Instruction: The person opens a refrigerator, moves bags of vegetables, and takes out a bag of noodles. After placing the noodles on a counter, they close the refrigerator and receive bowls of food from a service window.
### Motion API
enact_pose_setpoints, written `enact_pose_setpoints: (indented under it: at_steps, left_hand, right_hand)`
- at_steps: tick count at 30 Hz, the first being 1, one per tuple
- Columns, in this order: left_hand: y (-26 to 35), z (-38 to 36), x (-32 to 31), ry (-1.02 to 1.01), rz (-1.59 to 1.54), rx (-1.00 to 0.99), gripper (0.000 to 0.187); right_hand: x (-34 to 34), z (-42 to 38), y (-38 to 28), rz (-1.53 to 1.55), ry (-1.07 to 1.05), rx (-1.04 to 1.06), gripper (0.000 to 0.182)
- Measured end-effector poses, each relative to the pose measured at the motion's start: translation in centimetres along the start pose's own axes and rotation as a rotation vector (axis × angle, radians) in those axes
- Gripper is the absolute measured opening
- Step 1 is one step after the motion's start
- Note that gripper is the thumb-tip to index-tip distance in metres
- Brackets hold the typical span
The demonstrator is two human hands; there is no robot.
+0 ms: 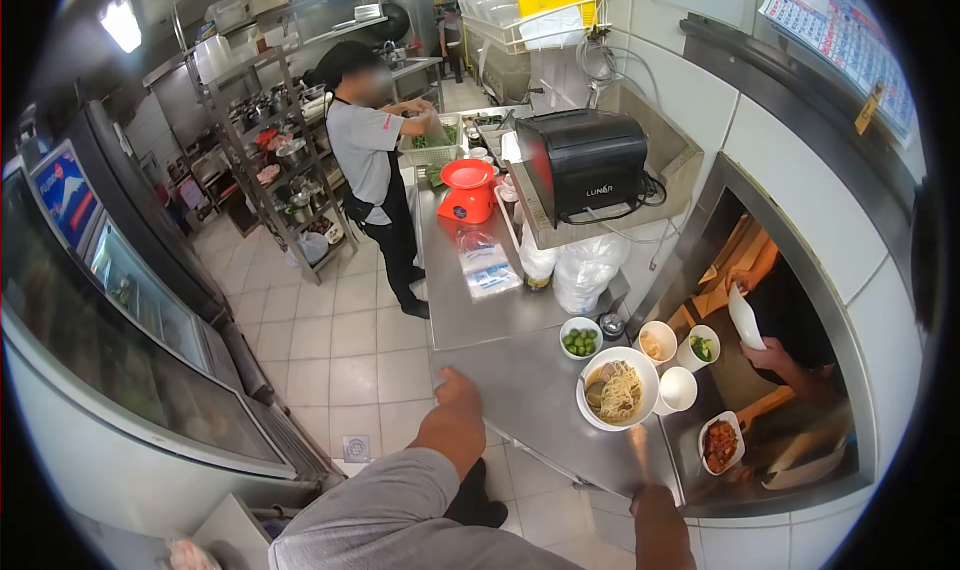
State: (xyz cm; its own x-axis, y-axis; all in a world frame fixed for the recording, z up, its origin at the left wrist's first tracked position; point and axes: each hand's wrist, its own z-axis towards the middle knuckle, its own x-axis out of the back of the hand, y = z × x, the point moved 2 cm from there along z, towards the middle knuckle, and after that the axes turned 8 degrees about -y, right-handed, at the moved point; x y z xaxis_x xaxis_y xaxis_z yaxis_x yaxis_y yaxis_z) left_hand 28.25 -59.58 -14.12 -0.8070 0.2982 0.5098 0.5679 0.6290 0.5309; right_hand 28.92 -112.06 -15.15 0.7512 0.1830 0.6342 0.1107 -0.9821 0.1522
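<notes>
My right hand (640, 458), smeared by motion and partly bleached by light, reaches to the near rim of a white bowl of noodles (618, 392). Its fingers seem to grip that rim. The bowl is upright over the steel counter's right side, with pale noodles and darker pieces in broth. My left hand (459, 386) is by the counter's left edge, fingers curled, nothing visible in it. Beyond the noodles stand a small bowl of green limes (580, 340) and a dark-lidded jar (611, 325). White cups (678, 390) crowd the bowl's right side.
Through the wall hatch, another person's hands (765, 355) hold a white dish (744, 315). A bowl of reddish food (720, 444) sits on the ledge. Farther along the counter are a red scale (467, 192), plastic bags (488, 268) and a black printer (585, 160). A co-worker (365, 160) handles greens.
</notes>
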Motion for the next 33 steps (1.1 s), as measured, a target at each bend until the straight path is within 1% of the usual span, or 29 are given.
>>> enact_pose_setpoints:
  at_steps: [1,3,4,6,10,13,16,18,22,24,25,27,28,30,33]
  left_hand:
    - [0.3,-0.4,0.1,-0.002,-0.001,-0.004,0.087]
    - [0.6,-1.1,0.3,0.017,0.03,0.018,0.086]
    - [0.7,-1.3,0.4,0.016,0.029,0.017,0.086]
    - [0.6,-1.5,0.4,0.068,-0.02,0.032,0.087]
    - [0.5,-0.3,-0.4,0.103,-0.017,0.049,0.088]
    - [0.3,0.5,-0.9,0.13,-0.042,0.027,0.086]
    - [0.0,0.8,-0.9,0.177,-0.142,0.044,0.082]
    - [0.4,-0.6,0.2,0.112,-0.094,-0.007,0.081]
    - [0.3,-1.3,0.5,0.131,-0.098,0.012,0.08]
    - [0.6,-2.6,1.7,0.072,-0.069,-0.055,0.081]
    - [0.8,-2.6,1.7,0.073,-0.067,-0.056,0.081]
    - [0.9,-2.7,1.5,0.065,-0.068,-0.006,0.081]
    - [1.0,-2.9,1.6,0.063,-0.06,-0.013,0.081]
    - [1.1,-3.4,2.0,-0.004,-0.058,0.003,0.086]
    - [0.9,-2.7,1.5,0.004,-0.052,0.015,0.086]
  right_hand:
    - [0.2,-0.1,-0.1,0.003,0.003,0.0,0.024]
    - [2.1,-2.6,-1.0,0.093,-0.126,-0.115,0.025]
    - [2.7,-3.2,-1.3,0.073,-0.175,-0.129,0.025]
    - [2.8,-3.4,-1.4,0.033,-0.209,-0.116,0.025]
    - [3.2,-3.2,-1.6,0.003,-0.244,-0.113,0.025]
    - [3.5,-3.0,-1.8,-0.013,-0.277,-0.113,0.025]
    - [3.6,-2.5,-1.9,-0.03,-0.299,-0.123,0.025]
    - [3.6,-2.3,-1.9,-0.042,-0.313,-0.128,0.025]
    - [3.5,-2.1,-2.0,-0.06,-0.353,-0.157,0.025]
    - [3.6,-2.3,-2.0,-0.063,-0.367,-0.169,0.025]
    - [3.4,-2.1,-1.8,-0.062,-0.37,-0.169,0.025]
    - [2.9,-1.8,-1.5,-0.092,-0.242,-0.003,0.028]
    - [2.7,-1.6,-1.4,-0.082,-0.246,-0.005,0.028]
    - [2.9,-1.5,-1.5,-0.071,-0.32,-0.1,0.031]
    - [3.9,-3.3,-2.0,-0.044,-0.305,-0.091,0.032]
